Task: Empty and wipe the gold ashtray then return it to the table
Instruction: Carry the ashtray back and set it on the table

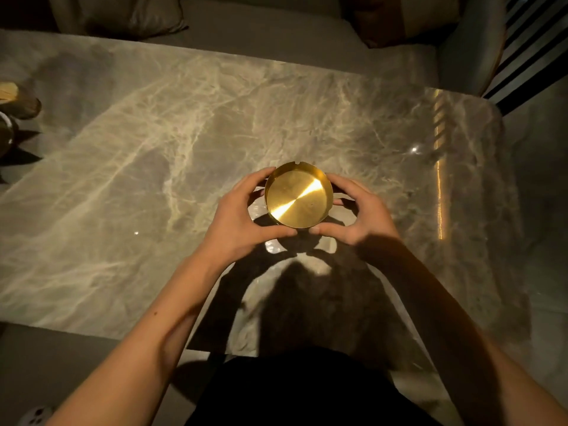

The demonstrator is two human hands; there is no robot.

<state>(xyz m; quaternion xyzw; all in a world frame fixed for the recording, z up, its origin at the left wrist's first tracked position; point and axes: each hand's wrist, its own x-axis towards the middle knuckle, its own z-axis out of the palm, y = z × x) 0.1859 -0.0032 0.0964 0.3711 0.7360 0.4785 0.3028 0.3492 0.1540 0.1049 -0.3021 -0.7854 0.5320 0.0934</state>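
Note:
The round gold ashtray (296, 195) is held between both my hands above the marble table (153, 167). Its shiny inside faces up and looks bare, with a notch in the far rim. My left hand (242, 216) grips its left side, thumb under the near edge. My right hand (359, 213) grips its right side the same way. The shadow of the ashtray and hands falls on the table just below, so it hangs a little above the surface.
A dark decorative object with a gold top (15, 103) stands at the table's left edge. A sofa with cushions (129, 13) runs behind the table. The table's right edge (504, 179) borders the floor.

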